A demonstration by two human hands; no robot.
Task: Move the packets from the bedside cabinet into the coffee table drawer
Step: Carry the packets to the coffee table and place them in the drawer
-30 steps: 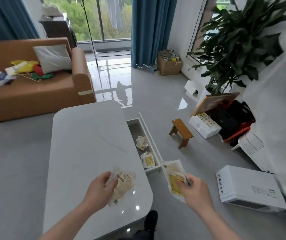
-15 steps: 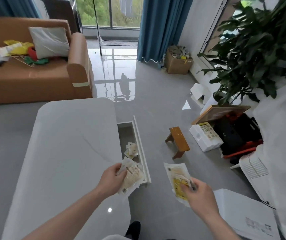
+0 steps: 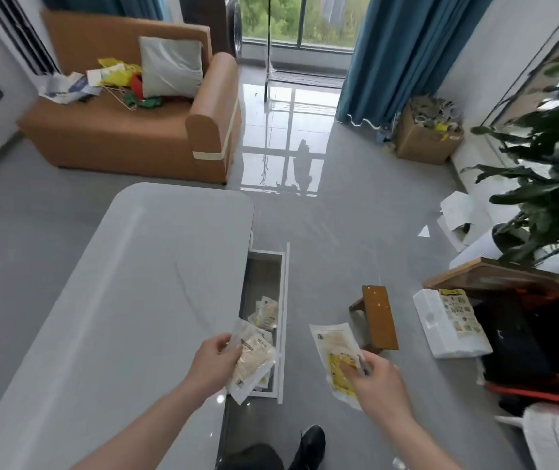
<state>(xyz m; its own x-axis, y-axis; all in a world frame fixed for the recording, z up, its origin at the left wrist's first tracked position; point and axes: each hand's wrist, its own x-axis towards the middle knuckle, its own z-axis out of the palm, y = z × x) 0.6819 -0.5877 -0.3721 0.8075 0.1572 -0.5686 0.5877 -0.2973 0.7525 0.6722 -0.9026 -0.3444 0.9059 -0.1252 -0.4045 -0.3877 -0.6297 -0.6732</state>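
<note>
Two packets are being held, one per hand. A pale, clear-wrapped packet (image 3: 252,362) is pinched by the left hand (image 3: 213,362), thumb on top and fingers curled underneath, right over the near end of the open coffee table drawer (image 3: 284,300). More packets (image 3: 266,312) can be seen lying inside that drawer, just ahead of the left hand. A packet with a yellow label (image 3: 335,354) is gripped at its near end by the right hand (image 3: 378,385), held above the grey floor (image 3: 332,232), beside the drawer and apart from it. The white coffee table (image 3: 118,300) is spread out to the left of the left hand. A small wooden stool (image 3: 378,317) is parked just ahead of the right hand.
</note>
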